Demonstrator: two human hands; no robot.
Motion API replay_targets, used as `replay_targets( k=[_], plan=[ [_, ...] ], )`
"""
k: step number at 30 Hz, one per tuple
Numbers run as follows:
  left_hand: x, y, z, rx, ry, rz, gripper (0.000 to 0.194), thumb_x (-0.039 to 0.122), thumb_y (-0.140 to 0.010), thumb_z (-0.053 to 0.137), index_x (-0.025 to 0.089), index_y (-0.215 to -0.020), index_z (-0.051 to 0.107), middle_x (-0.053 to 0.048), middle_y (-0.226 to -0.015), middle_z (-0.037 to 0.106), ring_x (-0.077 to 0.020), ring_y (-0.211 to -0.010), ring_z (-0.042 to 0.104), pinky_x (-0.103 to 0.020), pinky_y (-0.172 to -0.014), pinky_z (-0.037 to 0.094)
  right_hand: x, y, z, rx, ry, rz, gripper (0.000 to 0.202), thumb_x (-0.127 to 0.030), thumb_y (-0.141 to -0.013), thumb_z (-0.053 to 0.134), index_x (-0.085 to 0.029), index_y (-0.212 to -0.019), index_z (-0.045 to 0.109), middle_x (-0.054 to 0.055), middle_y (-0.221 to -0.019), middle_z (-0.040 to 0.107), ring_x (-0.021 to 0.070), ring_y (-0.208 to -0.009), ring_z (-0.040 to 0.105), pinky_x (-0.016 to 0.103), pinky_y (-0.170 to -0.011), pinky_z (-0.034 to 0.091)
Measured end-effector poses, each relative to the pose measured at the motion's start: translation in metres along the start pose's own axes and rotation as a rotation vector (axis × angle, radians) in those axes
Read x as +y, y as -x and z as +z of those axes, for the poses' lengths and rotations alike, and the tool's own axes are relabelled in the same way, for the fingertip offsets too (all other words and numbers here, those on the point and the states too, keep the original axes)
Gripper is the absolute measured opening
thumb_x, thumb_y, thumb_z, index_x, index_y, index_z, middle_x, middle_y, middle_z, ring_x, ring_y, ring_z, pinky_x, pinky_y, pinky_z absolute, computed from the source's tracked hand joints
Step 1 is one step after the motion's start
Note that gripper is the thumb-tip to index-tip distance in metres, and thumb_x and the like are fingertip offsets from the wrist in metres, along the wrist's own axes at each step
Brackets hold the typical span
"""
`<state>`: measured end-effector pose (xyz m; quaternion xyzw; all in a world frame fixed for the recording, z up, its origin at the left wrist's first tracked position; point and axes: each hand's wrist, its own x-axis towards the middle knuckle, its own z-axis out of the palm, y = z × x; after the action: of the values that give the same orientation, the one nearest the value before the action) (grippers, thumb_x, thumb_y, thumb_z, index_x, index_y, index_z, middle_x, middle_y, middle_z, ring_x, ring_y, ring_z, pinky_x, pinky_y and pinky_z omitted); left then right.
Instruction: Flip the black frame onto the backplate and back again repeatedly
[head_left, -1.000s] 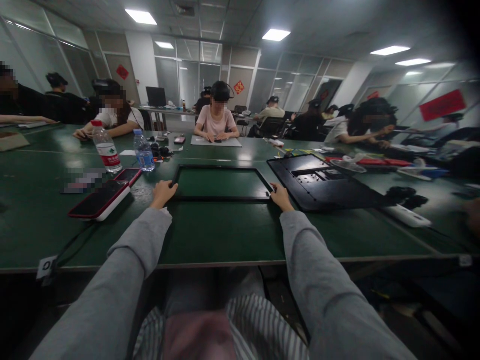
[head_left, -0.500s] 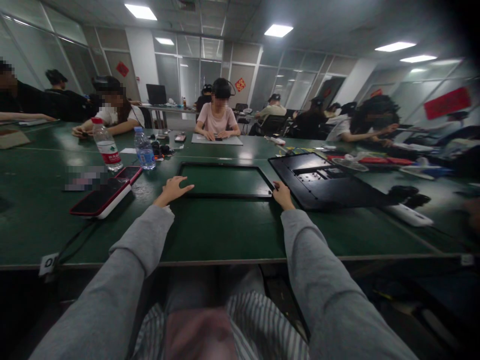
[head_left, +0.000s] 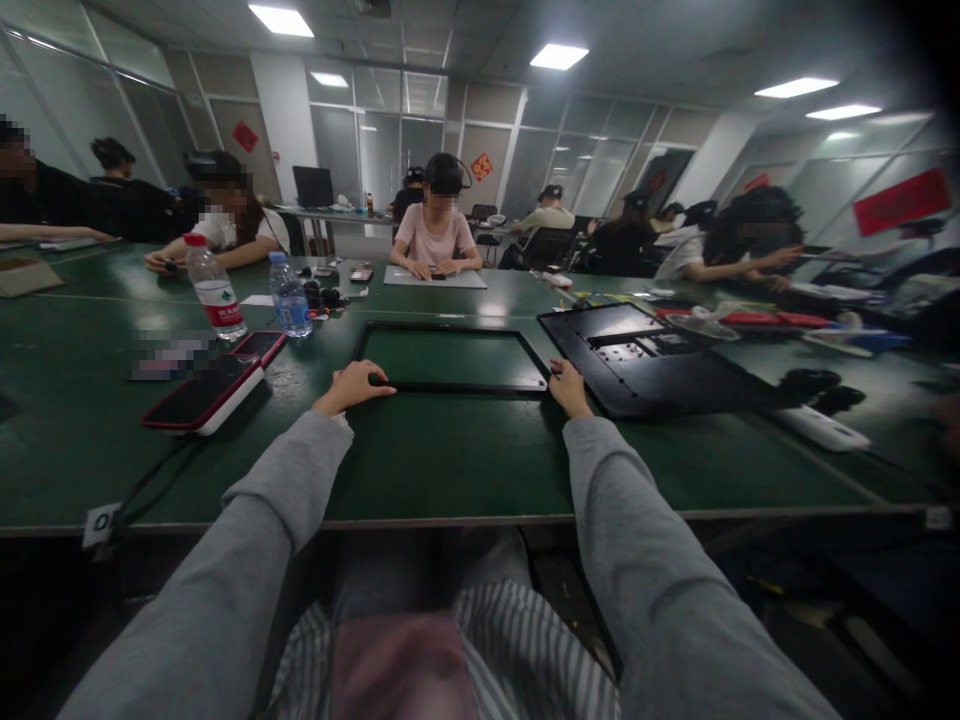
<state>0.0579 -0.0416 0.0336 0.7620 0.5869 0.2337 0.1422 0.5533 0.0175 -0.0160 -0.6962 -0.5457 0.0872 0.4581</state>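
Note:
A thin black rectangular frame (head_left: 465, 388) lies on the green table (head_left: 450, 460) in front of me. Around its near left corner curl the thumb and fingers of my left hand (head_left: 355, 386), gripping it. My right hand (head_left: 568, 388) has its fingers closed on the near right corner. To the right of the frame, close by my right hand, lies a large black panel (head_left: 675, 385) with a cut-out holding metal parts.
On the left stand a red-capped bottle (head_left: 216, 292), a blue-capped bottle (head_left: 289, 298) and a red-edged black device (head_left: 206, 392). A white power strip (head_left: 829, 428) is at the right. Across the table a person (head_left: 436, 225) works on a light mat.
The fingers of my left hand, spread before, have closed around the frame's near left corner. The frame's near edge has shifted very slightly away; my right hand stays at its corner.

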Motion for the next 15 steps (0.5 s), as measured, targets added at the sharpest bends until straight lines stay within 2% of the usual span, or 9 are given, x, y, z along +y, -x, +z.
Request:
replay_targets(
  k=[4, 10, 12, 15],
  plan=[
    [-0.003, -0.001, 0.002, 0.041, 0.021, 0.014, 0.051, 0.075, -0.076, 0.083, 0.028, -0.097, 0.083, -0.009, -0.115, 0.079, -0.0356, -0.119, 0.067, -0.050, -0.105, 0.051, -0.003, 0.002, -0.002, -0.006, -0.025, 0.007, 0.051, -0.008, -0.074, 0.058, -0.016, -0.122, 0.073, 0.017, -0.121, 0.080, 0.0310, -0.123, 0.073, 0.052, -0.120, 0.049],
    [-0.019, -0.009, 0.007, 0.021, 0.008, -0.037, 0.043, 0.066, -0.085, 0.078, 0.029, -0.106, 0.081, -0.008, -0.124, 0.080, -0.0330, -0.120, 0.070, -0.046, -0.101, 0.053, -0.002, -0.006, -0.005, -0.002, -0.032, -0.001, 0.052, -0.012, -0.082, 0.056, -0.010, -0.133, 0.068, 0.022, -0.130, 0.075, 0.0293, -0.126, 0.071, 0.049, -0.121, 0.048],
    [-0.021, -0.011, 0.007, 0.025, 0.016, -0.054, 0.044, 0.066, -0.085, 0.078, 0.029, -0.108, 0.081, -0.007, -0.124, 0.080, -0.0324, -0.120, 0.071, -0.045, -0.101, 0.053, -0.006, -0.007, -0.015, 0.073, -0.005, 0.005, 0.055, -0.015, -0.085, 0.054, -0.010, -0.139, 0.065, 0.023, -0.137, 0.072, 0.0315, -0.134, 0.065, 0.055, -0.123, 0.044],
    [-0.023, -0.012, 0.008, 0.044, 0.052, -0.055, 0.043, 0.065, -0.084, 0.080, 0.029, -0.106, 0.081, -0.007, -0.122, 0.081, -0.0319, -0.118, 0.072, -0.043, -0.100, 0.054, -0.010, -0.003, -0.041, 0.308, 0.078, 0.086, 0.061, -0.018, -0.087, 0.055, -0.011, -0.147, 0.060, 0.026, -0.151, 0.061, 0.0381, -0.151, 0.048, 0.067, -0.125, 0.035]
  ],
)
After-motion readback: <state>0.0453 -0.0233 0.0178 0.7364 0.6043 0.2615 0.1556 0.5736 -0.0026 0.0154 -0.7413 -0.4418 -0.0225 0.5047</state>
